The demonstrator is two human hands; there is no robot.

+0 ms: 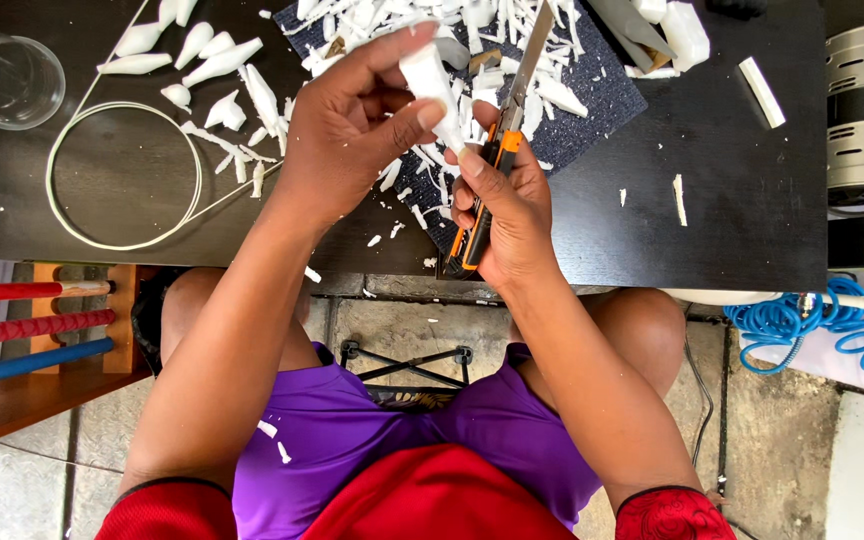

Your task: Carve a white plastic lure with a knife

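Our left hand pinches white piece, tip toward us; right hand grips utility knife, blade alongside.

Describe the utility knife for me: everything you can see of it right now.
The utility knife has an orange and black handle and a long grey snap-off blade pushed far out. The right hand grips the handle, which is mostly hidden by fingers. The blade points away from the person, up over the dark mat, lying beside the white piece pinched in the left hand. Whether the edge touches that piece is unclear.
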